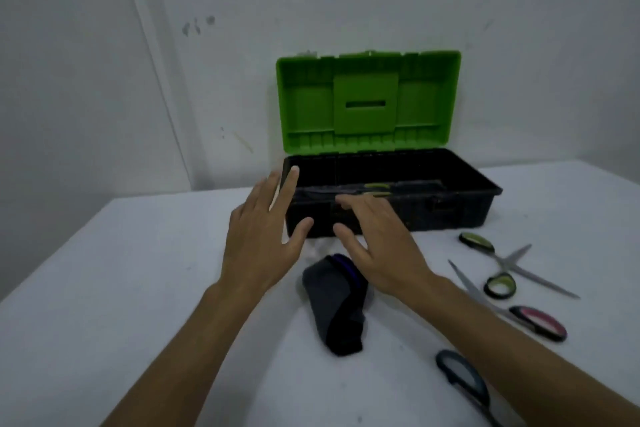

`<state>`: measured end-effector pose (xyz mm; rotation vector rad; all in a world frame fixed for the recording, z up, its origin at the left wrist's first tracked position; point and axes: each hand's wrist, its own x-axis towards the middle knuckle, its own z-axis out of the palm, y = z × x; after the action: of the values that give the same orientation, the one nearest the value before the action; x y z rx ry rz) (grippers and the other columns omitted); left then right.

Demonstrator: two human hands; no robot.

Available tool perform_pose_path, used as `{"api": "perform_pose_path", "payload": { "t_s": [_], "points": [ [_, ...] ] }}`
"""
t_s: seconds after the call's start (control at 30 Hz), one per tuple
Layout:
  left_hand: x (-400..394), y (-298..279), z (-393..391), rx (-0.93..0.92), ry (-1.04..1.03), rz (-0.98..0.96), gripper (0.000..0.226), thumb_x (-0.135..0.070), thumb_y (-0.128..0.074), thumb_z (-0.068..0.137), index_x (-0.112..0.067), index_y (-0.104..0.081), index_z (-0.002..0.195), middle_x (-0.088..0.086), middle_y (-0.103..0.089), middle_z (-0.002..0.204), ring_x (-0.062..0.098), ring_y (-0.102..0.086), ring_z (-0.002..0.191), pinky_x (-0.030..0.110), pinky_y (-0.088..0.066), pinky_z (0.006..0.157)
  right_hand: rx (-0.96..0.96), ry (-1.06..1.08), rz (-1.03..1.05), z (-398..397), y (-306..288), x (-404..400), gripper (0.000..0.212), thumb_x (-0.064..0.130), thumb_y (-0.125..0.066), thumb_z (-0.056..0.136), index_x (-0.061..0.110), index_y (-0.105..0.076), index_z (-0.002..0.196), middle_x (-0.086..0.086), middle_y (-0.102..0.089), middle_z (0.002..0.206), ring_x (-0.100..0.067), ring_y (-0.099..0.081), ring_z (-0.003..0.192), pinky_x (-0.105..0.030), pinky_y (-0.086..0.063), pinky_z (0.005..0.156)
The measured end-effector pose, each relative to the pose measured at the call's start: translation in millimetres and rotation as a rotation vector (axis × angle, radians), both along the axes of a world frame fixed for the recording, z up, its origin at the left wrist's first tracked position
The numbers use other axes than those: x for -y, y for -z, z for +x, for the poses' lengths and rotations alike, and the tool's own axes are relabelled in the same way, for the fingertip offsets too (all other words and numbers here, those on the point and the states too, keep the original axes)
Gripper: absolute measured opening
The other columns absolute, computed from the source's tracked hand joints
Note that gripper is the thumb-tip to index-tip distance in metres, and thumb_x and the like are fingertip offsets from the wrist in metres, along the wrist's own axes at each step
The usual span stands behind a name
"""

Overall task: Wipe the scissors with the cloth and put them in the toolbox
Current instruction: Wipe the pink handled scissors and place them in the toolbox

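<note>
A black toolbox with its green lid raised stands at the back of the white table. A pair of scissors with yellow-green handles lies inside it. A dark grey cloth with a purple edge lies crumpled on the table in front of the box. My left hand hovers with straight fingers at the box's front left corner, holding nothing. My right hand is spread over the box's front wall above the cloth, also holding nothing.
Three more pairs of scissors lie on the right of the table: green-handled ones lying open, pink-handled ones, and blue-handled ones partly under my right forearm. A white wall rises behind the box.
</note>
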<state>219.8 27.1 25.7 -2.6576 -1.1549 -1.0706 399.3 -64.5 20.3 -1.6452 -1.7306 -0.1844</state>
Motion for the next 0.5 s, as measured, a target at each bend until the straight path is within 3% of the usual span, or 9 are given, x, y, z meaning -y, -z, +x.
{"api": "perform_pose_path", "payload": {
  "t_s": [0.13, 0.2, 0.4, 0.5],
  "points": [
    [13, 21, -15, -0.019, 0.027, -0.080, 0.072, -0.056, -0.035, 0.092, -0.030, -0.015, 0.156, 0.004, -0.029, 0.160, 0.023, -0.031, 0.146, 0.048, -0.039, 0.109, 0.065, 0.008, -0.441, -2, 14, 20, 0.076, 0.074, -0.043, 0.088, 0.029, -0.035, 0.148, 0.006, -0.051, 0.142, -0.020, -0.040, 0.130, -0.041, -0.036, 0.105],
    [20, 24, -18, -0.022, 0.057, -0.111, 0.070, -0.052, -0.039, 0.094, -0.031, -0.015, 0.156, 0.002, -0.028, 0.161, 0.021, -0.031, 0.146, 0.048, -0.038, 0.110, 0.112, 0.008, -0.533, -1, 14, 23, 0.079, 0.077, -0.047, 0.083, 0.031, -0.038, 0.146, 0.005, -0.050, 0.143, -0.021, -0.038, 0.131, -0.041, -0.034, 0.105],
    [39, 24, -12, -0.025, 0.118, -0.169, 0.062, -0.044, -0.042, 0.097, -0.030, -0.021, 0.154, 0.001, -0.033, 0.158, 0.021, -0.035, 0.143, 0.047, -0.038, 0.110, -0.071, -0.074, -0.427, 1, 18, 26, 0.041, 0.061, -0.062, 0.084, 0.028, -0.062, 0.110, 0.012, -0.062, 0.095, -0.015, -0.054, 0.097, -0.027, -0.039, 0.076],
    [51, 19, -1, -0.037, 0.171, -0.141, 0.061, -0.044, -0.041, 0.097, -0.028, -0.025, 0.153, 0.002, -0.040, 0.153, 0.022, -0.043, 0.136, 0.045, -0.043, 0.106, -0.222, -0.042, -0.352, 12, 7, 44, 0.030, 0.051, -0.067, 0.086, 0.027, -0.064, 0.105, 0.012, -0.064, 0.089, -0.001, -0.058, 0.081, -0.019, -0.038, 0.064]
  ]
}}
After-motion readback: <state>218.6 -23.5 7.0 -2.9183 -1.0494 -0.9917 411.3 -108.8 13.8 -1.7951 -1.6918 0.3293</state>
